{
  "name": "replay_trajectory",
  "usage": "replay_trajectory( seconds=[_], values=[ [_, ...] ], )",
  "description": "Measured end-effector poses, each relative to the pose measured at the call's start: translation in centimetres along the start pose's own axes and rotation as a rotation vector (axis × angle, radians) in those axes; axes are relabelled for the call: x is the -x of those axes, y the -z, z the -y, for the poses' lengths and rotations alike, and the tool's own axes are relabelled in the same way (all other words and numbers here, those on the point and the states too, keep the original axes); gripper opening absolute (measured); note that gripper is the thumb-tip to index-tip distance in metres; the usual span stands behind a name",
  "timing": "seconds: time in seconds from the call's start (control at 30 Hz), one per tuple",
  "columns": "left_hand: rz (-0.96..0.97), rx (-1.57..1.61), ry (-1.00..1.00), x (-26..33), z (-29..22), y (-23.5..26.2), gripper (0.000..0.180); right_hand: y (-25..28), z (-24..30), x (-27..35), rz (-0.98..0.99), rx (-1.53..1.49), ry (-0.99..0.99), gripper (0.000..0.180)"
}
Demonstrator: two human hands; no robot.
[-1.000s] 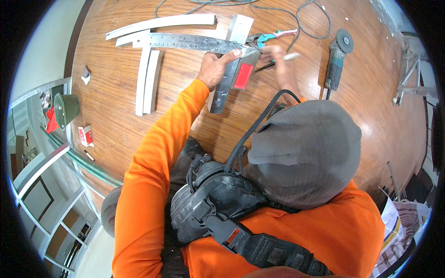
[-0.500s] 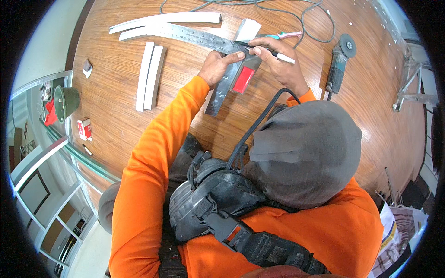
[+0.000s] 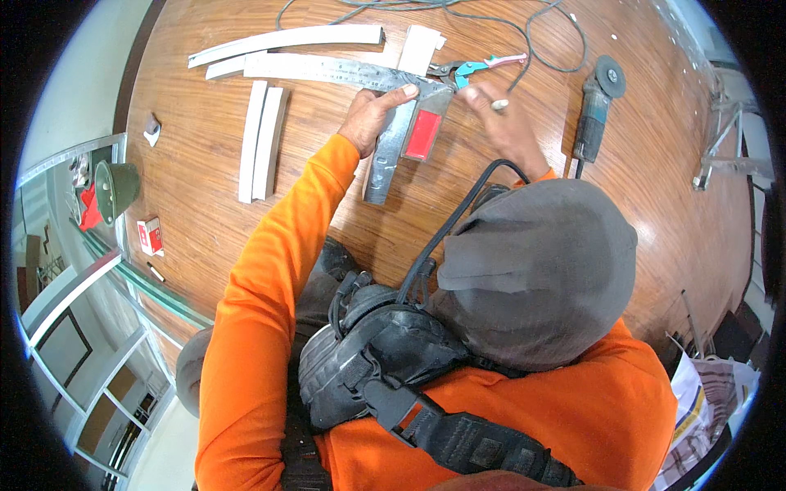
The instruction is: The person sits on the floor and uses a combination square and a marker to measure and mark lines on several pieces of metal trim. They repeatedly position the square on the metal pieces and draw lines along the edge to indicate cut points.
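My left hand point(image 3: 367, 120) holds a metal square point(image 3: 319, 69) near its corner, thumb on top. The square's long ruled blade reaches left, and its stock carries a red panel point(image 3: 422, 133). Under it lies a channel-shaped metal strip point(image 3: 381, 173), grey at the near end, with a white far end point(image 3: 418, 51) beyond the blade. My right hand point(image 3: 503, 127) is off to the right of the square, closed round a marker whose pale end point(image 3: 499, 105) shows. Just beyond it lie cutting snips point(image 3: 483, 67) with teal and pink handles.
White profile strips lie far left point(image 3: 311, 36) and left of my left hand point(image 3: 264, 143). An angle grinder point(image 3: 598, 110) rests at the right on the wooden floor. A cable point(image 3: 524, 33) loops behind. At far left are a green bucket point(image 3: 117, 190) and a red-white box point(image 3: 151, 236).
My right hand has drawn back right from the square's corner with the marker, uncovering the snips. The square and the strip have shifted slightly left, with my left hand still on them.
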State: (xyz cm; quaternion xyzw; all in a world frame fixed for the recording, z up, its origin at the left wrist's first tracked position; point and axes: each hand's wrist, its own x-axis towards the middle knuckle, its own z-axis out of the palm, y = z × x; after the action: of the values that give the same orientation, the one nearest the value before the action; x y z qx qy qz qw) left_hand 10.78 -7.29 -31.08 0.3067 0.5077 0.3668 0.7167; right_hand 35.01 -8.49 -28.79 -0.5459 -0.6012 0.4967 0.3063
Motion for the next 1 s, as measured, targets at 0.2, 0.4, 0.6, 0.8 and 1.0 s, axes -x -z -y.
replay_trajectory(
  seconds=[0.2, 0.4, 0.6, 0.8, 1.0],
  values=[
    [0.21, 0.068, 0.038, 1.0, -0.9, 0.1, 0.054, -3.7, -0.1, 0.3, 0.017, -0.112, -0.22, 0.029],
    [0.052, -0.311, 0.049, 0.6, -1.1, 1.0, 0.068, -3.1, -1.3, 0.3, 0.024, -0.266, -0.234, 0.032],
    [0.158, -0.042, -0.037, 1.6, -0.2, -1.1, 0.061, -3.6, -0.1, 0.5, 0.055, -0.149, -0.122, 0.027],
    [0.049, 0.211, -0.008, 1.1, 1.1, -1.0, 0.053, -4.5, -0.6, -0.2, 0.043, -0.056, -0.033, 0.028],
    [0.047, 0.25, -0.031, 1.6, 0.6, -1.8, 0.045, -5.0, -1.0, -0.3, -0.057, 0.013, 0.083, 0.034]
  ],
)
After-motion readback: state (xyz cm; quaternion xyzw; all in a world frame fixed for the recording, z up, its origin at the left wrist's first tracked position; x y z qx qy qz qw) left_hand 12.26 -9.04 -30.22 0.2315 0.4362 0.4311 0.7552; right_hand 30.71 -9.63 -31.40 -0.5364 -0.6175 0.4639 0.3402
